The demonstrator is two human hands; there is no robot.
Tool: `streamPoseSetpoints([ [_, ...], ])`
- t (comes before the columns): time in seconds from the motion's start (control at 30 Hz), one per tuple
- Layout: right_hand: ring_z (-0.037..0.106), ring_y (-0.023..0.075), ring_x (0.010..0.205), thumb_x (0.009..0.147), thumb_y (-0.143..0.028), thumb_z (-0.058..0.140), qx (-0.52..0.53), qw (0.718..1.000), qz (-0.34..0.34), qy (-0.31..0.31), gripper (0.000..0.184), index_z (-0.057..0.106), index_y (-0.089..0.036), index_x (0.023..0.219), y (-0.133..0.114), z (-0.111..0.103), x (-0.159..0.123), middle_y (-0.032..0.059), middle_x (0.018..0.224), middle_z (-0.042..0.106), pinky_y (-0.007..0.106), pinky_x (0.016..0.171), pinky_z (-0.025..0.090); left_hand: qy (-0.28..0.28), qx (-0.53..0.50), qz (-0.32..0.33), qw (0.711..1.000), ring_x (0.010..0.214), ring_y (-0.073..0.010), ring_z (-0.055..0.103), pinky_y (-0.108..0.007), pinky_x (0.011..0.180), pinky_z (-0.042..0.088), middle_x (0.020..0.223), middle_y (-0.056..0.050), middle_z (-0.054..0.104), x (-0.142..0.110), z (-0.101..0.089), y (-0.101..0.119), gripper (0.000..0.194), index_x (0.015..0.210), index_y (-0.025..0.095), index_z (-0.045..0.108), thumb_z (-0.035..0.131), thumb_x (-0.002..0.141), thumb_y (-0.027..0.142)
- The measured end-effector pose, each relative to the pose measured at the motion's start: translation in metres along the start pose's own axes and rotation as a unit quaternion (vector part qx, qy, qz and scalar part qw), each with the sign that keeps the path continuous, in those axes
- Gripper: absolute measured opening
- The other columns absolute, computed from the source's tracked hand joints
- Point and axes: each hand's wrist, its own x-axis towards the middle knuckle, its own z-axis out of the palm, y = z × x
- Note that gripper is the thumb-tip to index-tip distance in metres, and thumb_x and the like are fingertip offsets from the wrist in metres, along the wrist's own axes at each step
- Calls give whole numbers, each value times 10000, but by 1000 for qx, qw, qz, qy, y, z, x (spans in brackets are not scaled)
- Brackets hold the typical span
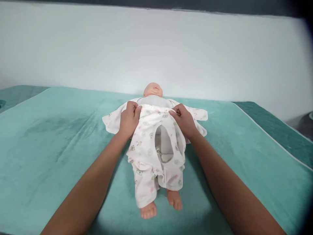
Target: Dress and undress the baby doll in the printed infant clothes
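Observation:
A baby doll (153,89) lies on its back, head toward the wall and bare feet toward me. White printed baby pants (144,143) cover its legs and hips, with an oval opening at the crotch showing grey cloth inside. My left hand (130,119) pinches the waistband at its left end. At the right end, my right hand (183,120) grips the same waistband, fingers curled. The band is stretched between both hands across the doll's belly. Beneath, a white printed baby jacket (199,114) lies spread out, and the doll's grey torso (154,100) shows above the band.
A teal-green padded cover (61,137) spreads under the doll, with a darker green surface (274,125) beyond its pale edging. A white wall (156,45) rises right behind the doll's head. Something dark (304,125) stands at the far right edge.

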Motion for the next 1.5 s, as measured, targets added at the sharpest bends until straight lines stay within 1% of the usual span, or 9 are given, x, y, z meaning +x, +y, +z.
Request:
streamPoseSetpoints([
  [0.23,417,162,631,833,-447,640,107,986,121,32,286,448,-254,746,12,24,25,-48,645,436,305,624,375,-16,-107,-131,985,764,-170,535,-292,694,398,787,2,591,12,14,-11,183,806,211,534,541,924,350],
  [0.37,503,180,738,850,-481,645,131,988,77,-9,255,577,-242,789,13,19,17,-13,751,538,328,733,444,-61,-125,-89,986,772,-170,538,-294,708,413,821,2,602,1,7,-14,185,866,222,574,554,918,400],
  [0.57,509,247,1230,902,-458,605,79,994,-71,-32,229,603,-244,818,18,14,28,56,1270,576,407,1057,385,-84,-110,34,990,981,-189,571,-310,853,442,1111,-43,633,13,0,-14,152,846,219,544,589,896,355],
  [0.67,474,272,1313,926,-470,567,55,990,-107,-77,242,592,-248,831,14,13,34,56,1407,538,421,1084,351,-103,-45,17,994,855,-194,577,-321,754,416,950,-30,656,21,-1,-11,179,819,225,519,562,918,368],
  [0.8,612,264,978,955,-463,494,-29,992,-76,-95,236,593,-259,890,9,12,45,36,1040,702,396,885,419,-63,16,-21,998,654,-188,486,-324,625,330,685,12,542,30,4,-11,203,814,242,454,525,940,383],
  [0.93,498,208,671,937,-416,502,-105,994,-22,-36,223,514,-257,780,10,19,66,-17,666,555,337,701,369,-8,4,-60,998,647,-190,463,-325,615,314,683,8,520,42,15,-16,206,792,245,415,553,914,339],
  [1.17,466,179,674,846,-328,611,-64,994,87,4,245,446,-245,685,17,36,83,-16,693,532,335,686,375,13,-18,-137,990,708,-201,507,-336,679,360,740,-10,572,47,24,-22,211,756,242,440,590,880,323],
  [1.37,572,182,792,759,-322,645,107,991,65,42,152,561,-240,856,23,36,58,-2,832,615,338,780,465,36,-23,-70,997,738,-181,544,-312,710,412,782,-1,614,27,21,-25,79,846,233,588,615,829,305],
  [1.5,601,209,891,756,-281,588,107,992,48,53,191,654,-232,928,19,31,40,39,960,679,377,860,479,15,-58,-16,998,827,-188,582,-316,798,450,892,-20,644,20,17,-29,237,1032,253,704,568,838,263],
])
